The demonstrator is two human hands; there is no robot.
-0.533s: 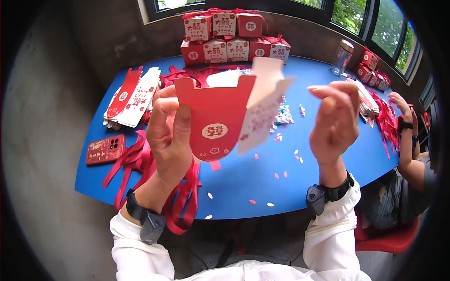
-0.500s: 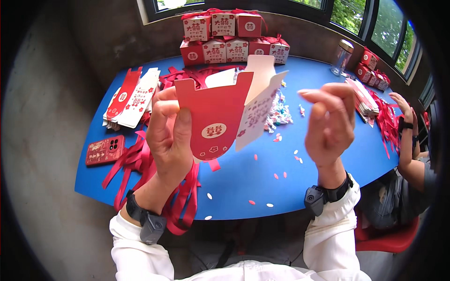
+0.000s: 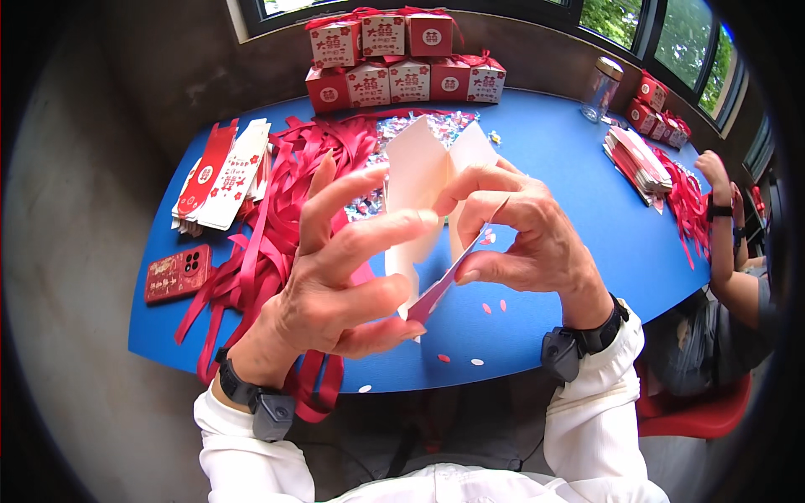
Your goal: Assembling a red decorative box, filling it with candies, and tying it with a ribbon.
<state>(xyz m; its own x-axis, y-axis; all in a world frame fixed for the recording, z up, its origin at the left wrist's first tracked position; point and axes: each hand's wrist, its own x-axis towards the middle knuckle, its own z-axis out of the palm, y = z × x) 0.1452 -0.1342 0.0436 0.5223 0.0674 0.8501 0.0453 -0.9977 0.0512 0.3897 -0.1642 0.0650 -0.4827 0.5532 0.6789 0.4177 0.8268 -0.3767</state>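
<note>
Between my hands is a partly folded card gift box (image 3: pixel 419 172). Its pale inner walls face up, and a pink-red outer panel slants toward me. My right hand (image 3: pixel 528 230) grips a side panel of the box between thumb and bent fingers. At the panel's lower end, the thumb and index finger of my left hand (image 3: pixel 335 277) close on the card's edge, while its other fingers spread apart beside the open walls. Part of the box is hidden behind my fingers.
Red ribbons (image 3: pixel 277 201) lie at left, near flat box blanks (image 3: pixel 222 180) and a red phone (image 3: pixel 179 274). Finished boxes (image 3: pixel 411 80) are stacked at the back. Wrapped candies (image 3: pixel 365 204) lie behind my hands. A glass jar (image 3: pixel 601 90) and another person's arm (image 3: pixel 728 243) are at right.
My right hand has moved left and taken hold of the box. The box has turned, so its inside faces up. My left hand has shifted to its lower edge, fingers spreading.
</note>
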